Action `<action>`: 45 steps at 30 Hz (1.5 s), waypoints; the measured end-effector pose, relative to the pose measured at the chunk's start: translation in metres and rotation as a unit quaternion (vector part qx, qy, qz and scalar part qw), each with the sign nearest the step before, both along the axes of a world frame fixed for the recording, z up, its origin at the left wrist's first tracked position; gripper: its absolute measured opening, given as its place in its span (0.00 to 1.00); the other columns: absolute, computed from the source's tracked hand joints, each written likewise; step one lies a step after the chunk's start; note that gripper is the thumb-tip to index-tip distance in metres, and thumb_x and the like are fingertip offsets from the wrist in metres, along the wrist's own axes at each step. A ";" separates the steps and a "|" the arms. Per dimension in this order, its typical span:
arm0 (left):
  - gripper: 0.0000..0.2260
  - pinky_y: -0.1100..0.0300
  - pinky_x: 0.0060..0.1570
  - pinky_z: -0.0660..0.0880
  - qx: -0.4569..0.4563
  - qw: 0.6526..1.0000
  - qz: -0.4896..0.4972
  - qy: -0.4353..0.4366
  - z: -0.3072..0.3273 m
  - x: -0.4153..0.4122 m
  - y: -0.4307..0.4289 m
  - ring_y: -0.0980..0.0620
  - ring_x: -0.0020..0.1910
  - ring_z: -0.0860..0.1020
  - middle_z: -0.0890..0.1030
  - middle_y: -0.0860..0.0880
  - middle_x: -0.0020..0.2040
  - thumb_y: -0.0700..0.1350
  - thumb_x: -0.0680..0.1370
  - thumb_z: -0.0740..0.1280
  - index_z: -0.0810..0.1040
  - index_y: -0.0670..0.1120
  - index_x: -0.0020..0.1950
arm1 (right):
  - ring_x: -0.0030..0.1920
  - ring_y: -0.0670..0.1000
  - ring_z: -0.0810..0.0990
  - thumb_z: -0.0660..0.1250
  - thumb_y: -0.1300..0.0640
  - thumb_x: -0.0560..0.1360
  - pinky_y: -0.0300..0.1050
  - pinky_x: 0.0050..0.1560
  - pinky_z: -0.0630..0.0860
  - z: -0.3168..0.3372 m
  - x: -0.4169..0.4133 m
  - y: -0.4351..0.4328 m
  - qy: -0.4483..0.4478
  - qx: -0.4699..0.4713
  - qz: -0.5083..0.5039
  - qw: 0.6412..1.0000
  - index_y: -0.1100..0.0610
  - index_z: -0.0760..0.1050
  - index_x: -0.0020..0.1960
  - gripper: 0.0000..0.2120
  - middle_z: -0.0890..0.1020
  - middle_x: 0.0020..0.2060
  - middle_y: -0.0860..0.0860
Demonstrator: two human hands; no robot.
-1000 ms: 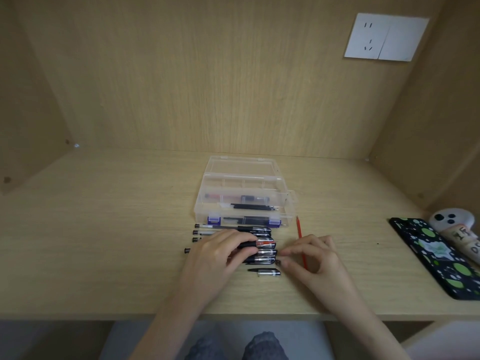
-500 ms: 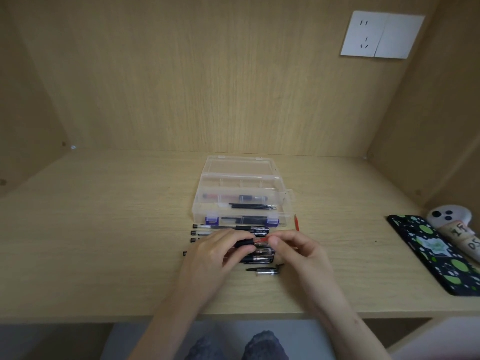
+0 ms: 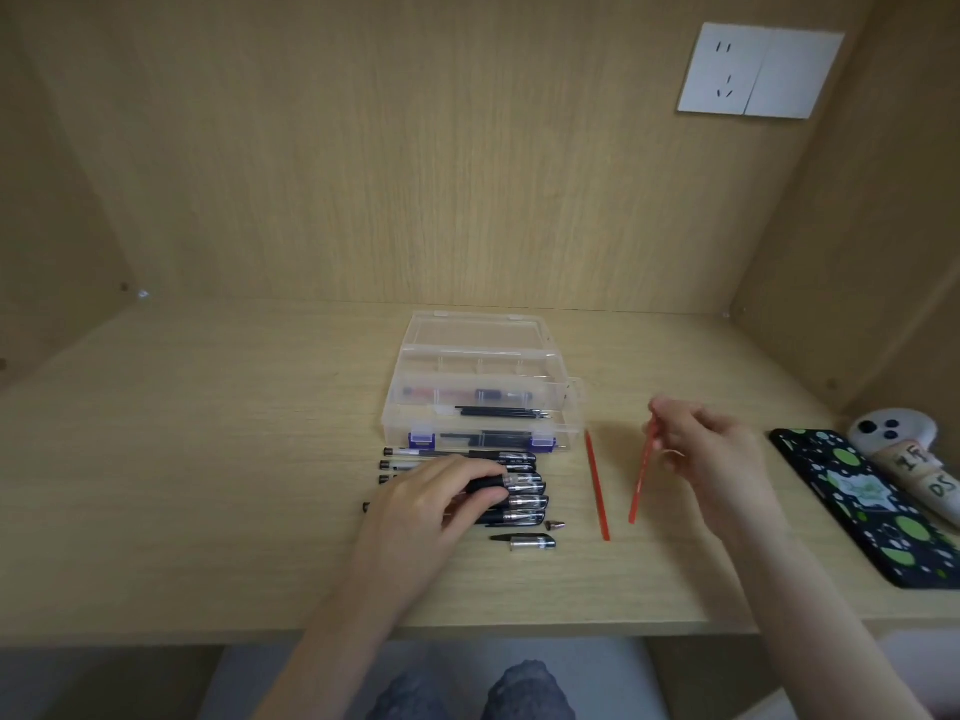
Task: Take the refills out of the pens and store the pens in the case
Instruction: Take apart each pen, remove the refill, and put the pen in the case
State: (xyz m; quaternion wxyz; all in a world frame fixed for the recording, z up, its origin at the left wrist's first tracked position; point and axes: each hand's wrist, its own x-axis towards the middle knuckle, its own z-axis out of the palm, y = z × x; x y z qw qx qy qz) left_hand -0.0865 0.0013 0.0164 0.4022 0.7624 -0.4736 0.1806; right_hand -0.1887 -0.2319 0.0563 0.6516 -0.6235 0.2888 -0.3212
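Two red refills are out; one refill [image 3: 596, 485] lies on the bench [image 3: 208, 485] just right of the case [image 3: 483, 356]; the other refill [image 3: 641, 475] hangs pinched in the fingers [image 3: 675, 431] of the right hand [image 3: 711, 454], farther right; the left hand [image 3: 431, 506] grips a black pen [image 3: 519, 482] in front of the case; next, I judge, that refill goes down and the emptied pen into the case.

A home study nook: pale wooden desk [image 3: 208, 511] boxed in by matching panels [image 3: 415, 174], with a wall socket [image 3: 719, 70].
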 end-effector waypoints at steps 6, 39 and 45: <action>0.13 0.82 0.41 0.62 0.000 1.000 -0.001 0.000 0.003 -0.001 0.000 0.79 0.39 0.67 0.81 0.59 0.44 0.55 0.76 0.62 0.82 0.51 0.51 | 0.18 0.47 0.68 0.70 0.56 0.74 0.35 0.20 0.66 -0.019 0.023 -0.012 0.197 -0.133 0.028 0.971 0.64 0.78 0.37 0.12 0.79 0.26 0.56; 0.18 0.81 0.41 0.63 -0.016 1.000 -0.002 -0.001 0.000 0.002 -0.001 0.77 0.40 0.68 0.81 0.59 0.45 0.60 0.78 0.57 0.81 0.50 0.51 | 0.66 0.56 0.64 0.50 0.41 0.80 0.55 0.69 0.62 0.003 0.103 0.021 0.354 -0.466 0.351 0.731 0.56 0.74 0.59 0.23 0.74 0.61 0.58; 0.12 0.82 0.41 0.62 -0.019 1.000 0.001 -0.009 -0.001 0.003 -0.002 0.80 0.39 0.66 0.82 0.59 0.44 0.54 0.76 0.63 0.82 0.50 0.50 | 0.43 0.50 0.71 0.55 0.43 0.79 0.48 0.50 0.69 -0.001 0.103 0.015 0.299 -0.432 0.366 0.768 0.46 0.69 0.35 0.16 0.72 0.38 0.51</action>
